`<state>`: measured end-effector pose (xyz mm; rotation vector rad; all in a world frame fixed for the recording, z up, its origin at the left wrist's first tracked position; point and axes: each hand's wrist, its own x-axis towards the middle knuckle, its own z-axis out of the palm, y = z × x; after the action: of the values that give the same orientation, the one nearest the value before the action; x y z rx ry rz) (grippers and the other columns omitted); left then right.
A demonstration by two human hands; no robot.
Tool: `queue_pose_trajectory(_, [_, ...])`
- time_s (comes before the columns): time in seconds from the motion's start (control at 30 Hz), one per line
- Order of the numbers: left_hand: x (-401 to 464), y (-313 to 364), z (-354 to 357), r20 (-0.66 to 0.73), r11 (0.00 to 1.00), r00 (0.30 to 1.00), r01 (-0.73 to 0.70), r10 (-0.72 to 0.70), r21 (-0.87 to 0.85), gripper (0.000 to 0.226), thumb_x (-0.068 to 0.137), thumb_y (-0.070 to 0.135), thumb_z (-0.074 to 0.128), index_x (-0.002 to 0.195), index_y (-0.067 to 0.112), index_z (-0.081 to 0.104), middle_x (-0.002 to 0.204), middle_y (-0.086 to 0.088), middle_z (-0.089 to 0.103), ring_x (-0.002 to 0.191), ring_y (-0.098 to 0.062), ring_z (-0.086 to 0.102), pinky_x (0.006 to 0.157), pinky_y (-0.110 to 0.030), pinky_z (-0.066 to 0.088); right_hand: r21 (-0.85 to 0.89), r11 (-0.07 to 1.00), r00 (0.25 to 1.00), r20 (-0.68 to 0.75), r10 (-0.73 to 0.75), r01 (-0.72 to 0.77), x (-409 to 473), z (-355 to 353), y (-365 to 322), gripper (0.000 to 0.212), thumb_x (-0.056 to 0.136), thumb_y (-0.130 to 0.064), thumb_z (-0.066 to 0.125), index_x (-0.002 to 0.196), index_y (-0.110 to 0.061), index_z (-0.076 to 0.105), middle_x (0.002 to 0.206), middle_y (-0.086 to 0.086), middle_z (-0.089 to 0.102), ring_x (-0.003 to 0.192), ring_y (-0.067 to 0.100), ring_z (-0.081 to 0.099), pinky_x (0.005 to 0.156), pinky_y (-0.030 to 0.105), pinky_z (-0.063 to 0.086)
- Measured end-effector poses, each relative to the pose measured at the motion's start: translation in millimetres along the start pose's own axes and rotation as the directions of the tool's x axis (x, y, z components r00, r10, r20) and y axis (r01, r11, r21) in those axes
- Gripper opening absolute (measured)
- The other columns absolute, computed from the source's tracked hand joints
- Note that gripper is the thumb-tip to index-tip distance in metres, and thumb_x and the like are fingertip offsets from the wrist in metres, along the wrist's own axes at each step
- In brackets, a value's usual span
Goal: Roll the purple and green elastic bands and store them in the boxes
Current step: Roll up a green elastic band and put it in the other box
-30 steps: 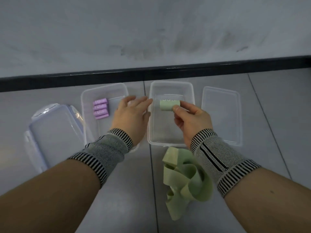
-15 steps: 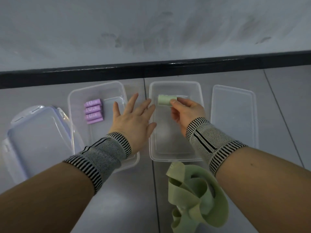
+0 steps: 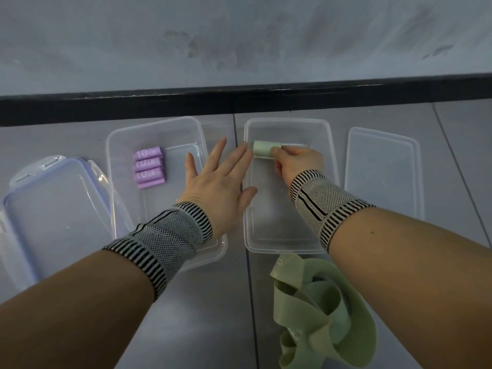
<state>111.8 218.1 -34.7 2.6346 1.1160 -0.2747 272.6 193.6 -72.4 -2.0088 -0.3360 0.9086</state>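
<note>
Four purple rolls [image 3: 148, 167] are lying in the left box [image 3: 117, 145]. The right hand [image 3: 295, 161] is pinching the first green roll [image 3: 263, 149] in the right box [image 3: 330, 145]; the left hand [image 3: 218, 179] is hovering flat, holding nothing. Loose green bands [image 3: 319, 310] are waiting.

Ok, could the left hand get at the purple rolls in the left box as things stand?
Probably yes. The left hand is open, holds nothing and hovers over the right side of the lidless left box. The purple rolls lie uncovered beside it, with nothing between. The right hand is busy pinching the green roll.
</note>
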Motion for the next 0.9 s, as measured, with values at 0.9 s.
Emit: queue_pose_trajectory(0.9, [-0.2,-0.9,0.8,-0.013,1.000,1.000,-0.011,0.011,-0.021,0.068,0.092,0.053,0.021,0.148,0.028,-0.009,0.156,0.016,-0.010,0.142,-0.016,-0.021,0.111,-0.060,-0.003,-0.541,0.775,0.930,0.041,-0.365,0.328,9.5,10.2,-2.7,0.034,0.096,-0.030,0.049,0.127,-0.017,0.054,0.116,0.005,0.062,0.105,0.021,0.058,0.088,0.030,0.044])
